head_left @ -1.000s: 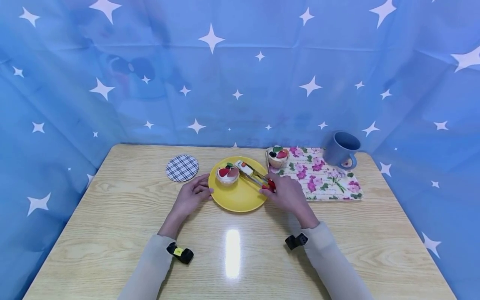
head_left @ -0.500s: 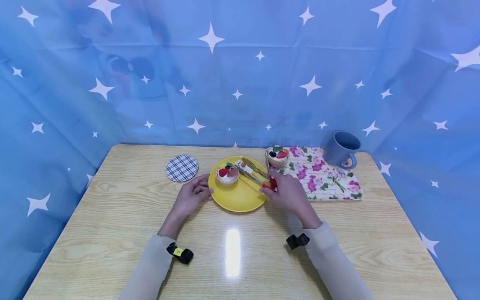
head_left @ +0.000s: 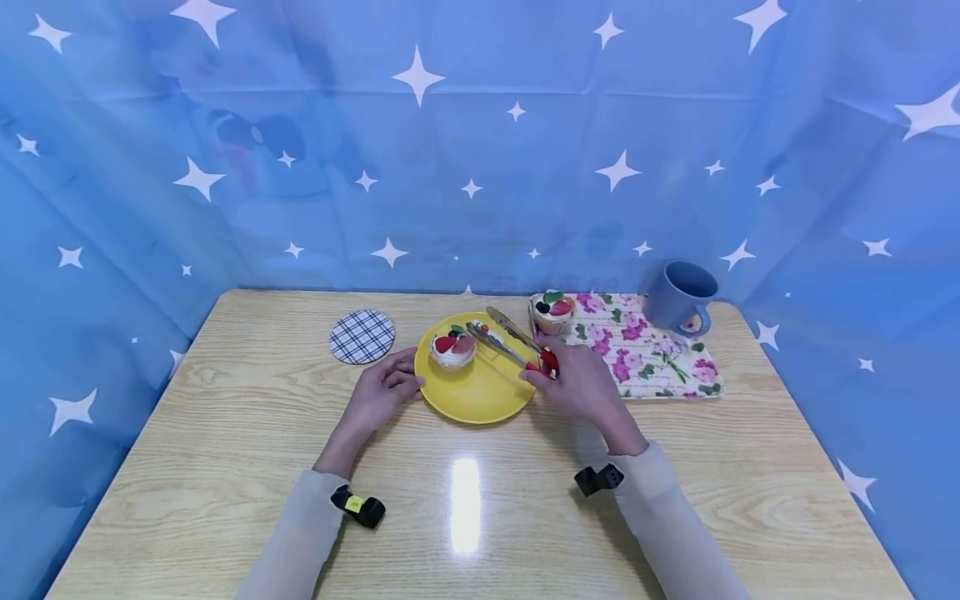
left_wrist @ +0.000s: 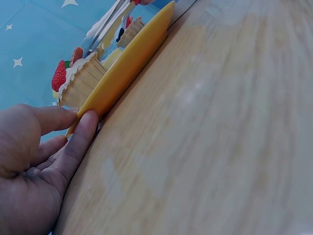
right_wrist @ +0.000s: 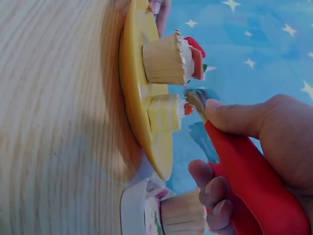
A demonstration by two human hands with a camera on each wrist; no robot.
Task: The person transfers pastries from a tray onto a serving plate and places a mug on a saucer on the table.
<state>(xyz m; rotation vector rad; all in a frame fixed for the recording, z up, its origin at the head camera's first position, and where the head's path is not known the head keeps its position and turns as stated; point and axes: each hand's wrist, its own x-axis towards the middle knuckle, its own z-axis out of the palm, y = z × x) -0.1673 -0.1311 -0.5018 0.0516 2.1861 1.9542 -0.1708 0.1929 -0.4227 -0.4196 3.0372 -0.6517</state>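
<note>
My left hand (head_left: 379, 393) pinches the left rim of a round yellow plate (head_left: 472, 402); the left wrist view shows thumb and finger at its edge. On the plate stands a fruit-topped cupcake (head_left: 452, 350) with a strawberry. Beside it sits a small pale-yellow layered cake piece (right_wrist: 164, 113) with white topping, partly hidden by the tongs in the head view. My right hand (head_left: 581, 387) holds red-handled metal tongs (right_wrist: 252, 178) over the plate. Their tips are spread apart above the cake piece, with nothing between them.
To the plate's right lies a floral tray (head_left: 651, 373), bearing another fruit-topped cupcake (head_left: 553, 315) and a blue mug (head_left: 677, 298) at its far right corner. A checked round coaster (head_left: 362, 337) lies at the back left. A starry blue curtain (head_left: 480, 142) hangs behind the table.
The tongs have spread and come off the cake piece, which now sits on the plate. My right hand has shifted slightly right; the left hand stays at the rim.
</note>
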